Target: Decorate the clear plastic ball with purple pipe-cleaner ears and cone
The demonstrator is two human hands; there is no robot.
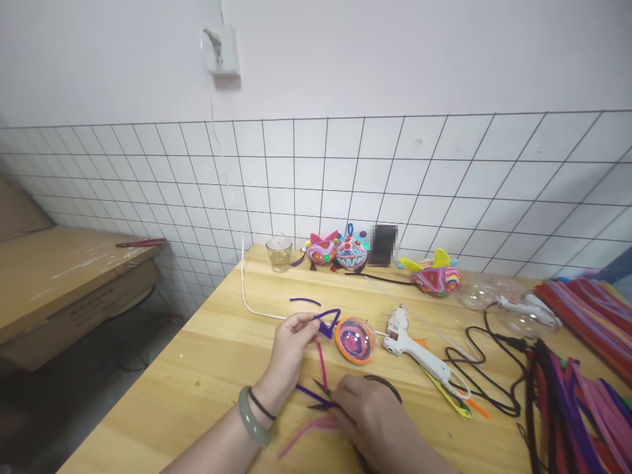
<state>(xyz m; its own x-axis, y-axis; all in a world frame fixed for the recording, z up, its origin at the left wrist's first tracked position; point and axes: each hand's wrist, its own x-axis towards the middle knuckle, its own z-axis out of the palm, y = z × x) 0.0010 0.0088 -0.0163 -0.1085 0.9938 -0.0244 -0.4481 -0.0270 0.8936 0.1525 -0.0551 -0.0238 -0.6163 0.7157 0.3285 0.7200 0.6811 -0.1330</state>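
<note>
Fingers of the left hand point(290, 339) pinch a bent purple strip point(326, 330) over the bench point(222, 368); at their six o'clock, scissors point(320, 406) gripped by the right hand point(365, 403) point toward nine o'clock

Wall socket point(228, 56) is holding a plug point(213, 39) above the white tiles point(276, 178). Along the back of the wooden table point(212, 355), a lidded glass cup point(279, 255) of pale yellow liquid is standing left of a pink-eared figure point(322, 251) and a blue toothy figure point(351, 255). A yellow-finned figure point(438, 280) is sitting farther right. At far left, a red-handled tool point(143, 243) is resting on brown cardboard point(69, 270).
</note>
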